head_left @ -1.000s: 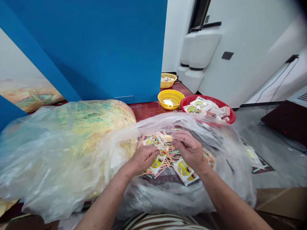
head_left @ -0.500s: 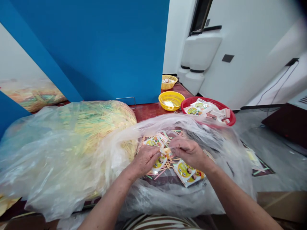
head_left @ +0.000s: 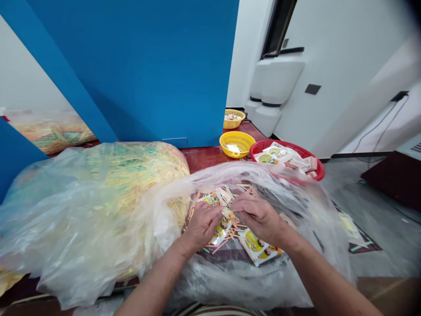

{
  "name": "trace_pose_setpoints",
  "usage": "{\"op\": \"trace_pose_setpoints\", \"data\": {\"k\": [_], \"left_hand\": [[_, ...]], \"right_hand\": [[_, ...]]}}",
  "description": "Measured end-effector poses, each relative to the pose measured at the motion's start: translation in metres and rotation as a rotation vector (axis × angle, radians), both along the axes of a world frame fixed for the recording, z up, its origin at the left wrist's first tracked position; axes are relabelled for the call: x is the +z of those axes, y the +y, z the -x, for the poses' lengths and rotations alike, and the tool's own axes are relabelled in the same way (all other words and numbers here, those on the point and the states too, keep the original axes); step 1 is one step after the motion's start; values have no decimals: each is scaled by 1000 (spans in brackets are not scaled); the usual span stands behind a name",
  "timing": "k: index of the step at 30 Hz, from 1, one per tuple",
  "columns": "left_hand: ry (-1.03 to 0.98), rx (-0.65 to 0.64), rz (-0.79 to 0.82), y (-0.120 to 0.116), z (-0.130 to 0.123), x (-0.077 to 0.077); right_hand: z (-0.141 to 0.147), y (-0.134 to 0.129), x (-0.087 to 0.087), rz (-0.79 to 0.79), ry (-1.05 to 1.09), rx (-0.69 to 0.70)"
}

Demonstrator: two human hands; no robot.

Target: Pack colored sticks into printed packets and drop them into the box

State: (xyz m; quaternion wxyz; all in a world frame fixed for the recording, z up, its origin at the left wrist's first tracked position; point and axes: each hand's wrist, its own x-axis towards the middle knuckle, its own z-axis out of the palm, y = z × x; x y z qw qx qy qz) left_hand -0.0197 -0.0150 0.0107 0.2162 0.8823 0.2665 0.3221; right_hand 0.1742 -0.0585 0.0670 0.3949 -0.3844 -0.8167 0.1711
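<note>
My left hand [head_left: 204, 223] and my right hand [head_left: 258, 216] meet close together over an opened clear plastic bag [head_left: 226, 281]. Both are closed, fingertips pinched on something too small to make out. Below them lie thin coloured sticks [head_left: 234, 229], scattered on a dark surface. A printed packet [head_left: 222, 230] lies under the fingers of my left hand, and another printed packet [head_left: 259, 248] sits below my right hand. A further packet [head_left: 210, 199] is partly visible behind my left hand.
On the left rests a big clear bag of yellow and green sticks [head_left: 141, 169]. Behind stand a yellow basket [head_left: 237, 142], a farther yellow basket [head_left: 234, 118] and a red basket [head_left: 320, 171] of packets. A blue panel [head_left: 158, 70] rises at the back.
The view has shifted slightly, so the scene sits a little lower. Both hands stay closed and near each other, with their fingers turned slightly more downward.
</note>
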Motion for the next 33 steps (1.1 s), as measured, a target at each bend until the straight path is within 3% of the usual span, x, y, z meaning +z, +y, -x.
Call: {"op": "trace_pose_setpoints", "data": {"k": [4,9,15,19,27,30,33], "left_hand": [[-17,1,-3,0,-1,-2],[-76,-23,70,-4,-6,0],[-204,107,307,-4,-14,0],[-279,139,323,2,-17,-6],[-312,155,56,0,-17,-13],[-176,175,101,5,-12,-15],[14,190,166,13,1,-15]], "right_hand": [[-1,0,-1,-5,-32,-53],[2,5,-1,39,-41,3],[7,10,1,-47,-239,-105],[14,12,-2,-76,-373,-172],[17,4,-10,-98,-130,-172],[8,12,-9,4,-9,-138],[-4,19,-24,134,96,-227]]}}
